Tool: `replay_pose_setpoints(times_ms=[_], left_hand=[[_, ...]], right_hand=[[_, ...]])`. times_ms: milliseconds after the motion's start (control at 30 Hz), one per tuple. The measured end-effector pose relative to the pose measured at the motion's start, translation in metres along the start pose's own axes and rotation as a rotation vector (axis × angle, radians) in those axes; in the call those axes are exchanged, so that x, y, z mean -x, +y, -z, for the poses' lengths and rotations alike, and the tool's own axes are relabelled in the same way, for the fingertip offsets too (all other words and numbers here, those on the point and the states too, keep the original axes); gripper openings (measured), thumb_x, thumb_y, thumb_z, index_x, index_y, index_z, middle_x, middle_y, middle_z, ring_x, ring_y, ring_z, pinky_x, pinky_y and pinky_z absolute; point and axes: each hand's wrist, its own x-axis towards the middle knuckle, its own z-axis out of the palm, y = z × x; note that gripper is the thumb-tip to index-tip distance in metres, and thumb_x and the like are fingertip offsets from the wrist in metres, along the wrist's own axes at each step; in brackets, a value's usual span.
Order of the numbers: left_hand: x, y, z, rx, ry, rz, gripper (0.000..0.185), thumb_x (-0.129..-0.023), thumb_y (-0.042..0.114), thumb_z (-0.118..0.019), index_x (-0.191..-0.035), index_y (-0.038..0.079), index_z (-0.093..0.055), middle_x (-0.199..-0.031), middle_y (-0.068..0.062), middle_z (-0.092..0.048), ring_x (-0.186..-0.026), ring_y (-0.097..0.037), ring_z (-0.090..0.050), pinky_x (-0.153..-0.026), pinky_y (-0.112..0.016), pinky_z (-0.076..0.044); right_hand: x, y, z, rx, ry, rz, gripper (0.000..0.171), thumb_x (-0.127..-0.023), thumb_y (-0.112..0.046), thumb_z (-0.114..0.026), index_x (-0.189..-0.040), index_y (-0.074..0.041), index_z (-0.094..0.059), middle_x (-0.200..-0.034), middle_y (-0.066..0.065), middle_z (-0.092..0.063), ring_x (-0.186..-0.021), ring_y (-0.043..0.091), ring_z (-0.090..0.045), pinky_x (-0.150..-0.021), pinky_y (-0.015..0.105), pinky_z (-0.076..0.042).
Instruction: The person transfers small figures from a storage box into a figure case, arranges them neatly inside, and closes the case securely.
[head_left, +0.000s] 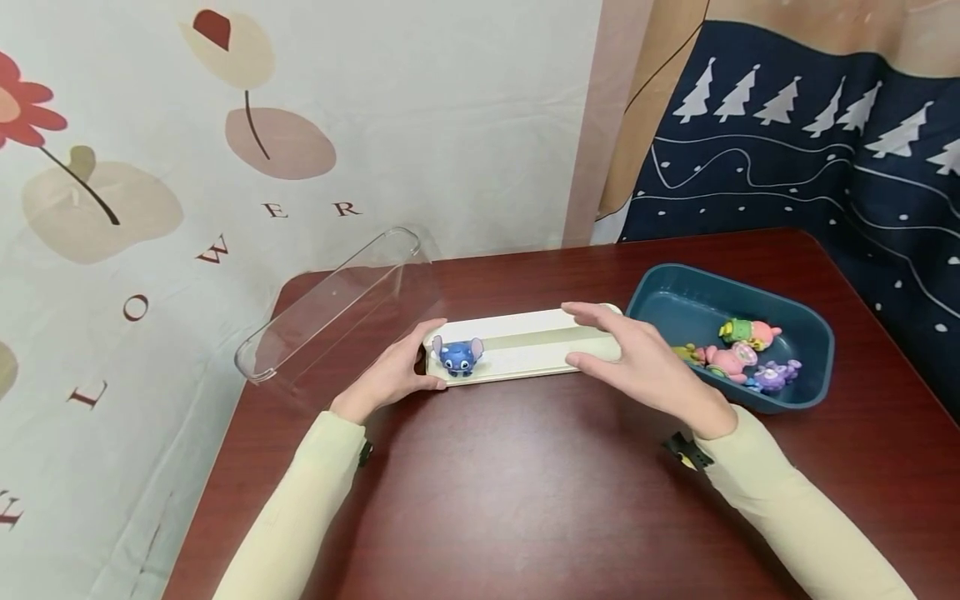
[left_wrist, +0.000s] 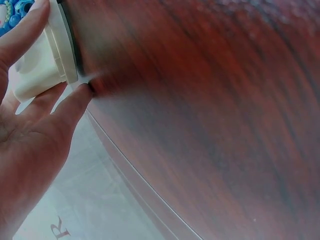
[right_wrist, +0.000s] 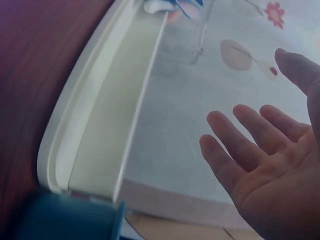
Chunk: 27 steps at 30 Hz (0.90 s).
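A long cream stepped display base [head_left: 525, 360] lies on the dark red-brown table. On its left end stands a small blue big-eared figurine [head_left: 459, 357], facing me. My left hand [head_left: 392, 372] grips that end between thumb and fingers; the left wrist view shows the thumb [left_wrist: 27, 32] along one side and fingertips at the other. Over the base's right end hovers my right hand [head_left: 648, 362], thumb and fingers apart. In the right wrist view, its spread fingers [right_wrist: 252, 142] hold nothing and stand clear of the base.
A teal bin [head_left: 825, 367] at the right holds several small figurines, among them a pink one [head_left: 729, 362] and a purple one [head_left: 776, 377]. A clear plastic cover [head_left: 337, 304] leans at the back left by the flower-printed cloth [head_left: 465, 125]. Dark tree-printed fabric [head_left: 787, 167] hangs behind the bin.
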Motion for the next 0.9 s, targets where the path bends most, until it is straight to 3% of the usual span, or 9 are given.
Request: replay_pose_setpoints(times_ms=[233, 433, 500, 600, 700, 800, 900], left_hand=[[0.002, 0.0, 0.001, -0.002, 0.009, -0.023, 0.101, -0.078, 0.015, -0.093, -0.159, 0.011, -0.033, -0.158, -0.019, -0.044, -0.143, -0.034, -0.043, -0.118, -0.053, -0.035], [0.001, -0.001, 0.0, -0.014, 0.002, -0.008, 0.102, -0.079, 0.019, -0.093, -0.16, 0.014, -0.032, -0.159, -0.017, -0.043, -0.145, -0.033, -0.042, -0.118, -0.053, -0.035], [0.0, 0.0, -0.001, -0.012, 0.002, -0.003, 0.102, -0.079, 0.019, -0.093, -0.16, 0.015, -0.032, -0.159, -0.017, -0.043, -0.144, -0.033, -0.043, -0.117, -0.053, -0.035], [0.0, 0.0, -0.001, -0.011, 0.008, -0.009, 0.102, -0.078, 0.018, -0.093, -0.16, 0.016, -0.032, -0.158, -0.018, -0.044, -0.143, -0.034, -0.044, -0.117, -0.053, -0.036], [0.0, -0.001, -0.002, -0.013, 0.012, -0.014, 0.102, -0.078, 0.018, -0.093, -0.16, 0.016, -0.032, -0.158, -0.018, -0.044, -0.144, -0.035, -0.043, -0.117, -0.054, -0.036], [0.0, -0.002, -0.002, -0.013, 0.01, -0.007, 0.102, -0.079, 0.019, -0.093, -0.16, 0.016, -0.031, -0.158, -0.018, -0.044, -0.144, -0.034, -0.043, -0.117, -0.055, -0.035], [0.001, -0.003, -0.001, -0.015, 0.009, -0.002, 0.102, -0.079, 0.019, -0.093, -0.161, 0.016, -0.031, -0.158, -0.018, -0.043, -0.144, -0.034, -0.043, -0.117, -0.055, -0.036]], right_hand=[[0.015, 0.004, 0.018, 0.047, 0.067, -0.014, 0.065, -0.095, -0.034, -0.077, -0.154, -0.026, -0.05, -0.147, 0.008, -0.058, -0.131, 0.031, -0.055, -0.099, 0.062, -0.05], [0.027, 0.009, 0.036, 0.019, 0.087, -0.108, 0.063, -0.096, -0.035, -0.076, -0.153, -0.029, -0.051, -0.148, 0.005, -0.057, -0.134, 0.029, -0.053, -0.103, 0.065, -0.046], [0.033, 0.014, 0.044, 0.016, 0.091, -0.143, 0.062, -0.096, -0.035, -0.076, -0.152, -0.028, -0.051, -0.149, 0.004, -0.056, -0.135, 0.028, -0.052, -0.106, 0.047, -0.049], [0.043, 0.024, 0.055, 0.025, 0.112, -0.19, 0.061, -0.097, -0.036, -0.075, -0.152, -0.029, -0.051, -0.149, 0.004, -0.056, -0.136, 0.027, -0.052, -0.099, 0.022, -0.048], [0.053, 0.035, 0.065, 0.058, 0.134, -0.235, 0.059, -0.098, -0.037, -0.073, -0.152, -0.032, -0.051, -0.15, 0.003, -0.056, -0.135, 0.027, -0.052, -0.1, 0.022, -0.045], [0.06, 0.047, 0.074, 0.089, 0.135, -0.28, 0.057, -0.099, -0.042, -0.07, -0.152, -0.034, -0.052, -0.149, 0.004, -0.056, -0.129, 0.028, -0.054, -0.096, 0.032, -0.051], [0.065, 0.06, 0.081, 0.095, 0.115, -0.326, 0.056, -0.099, -0.045, -0.068, -0.152, -0.033, -0.053, -0.142, 0.01, -0.061, -0.112, 0.028, -0.061, -0.075, 0.024, -0.056]])
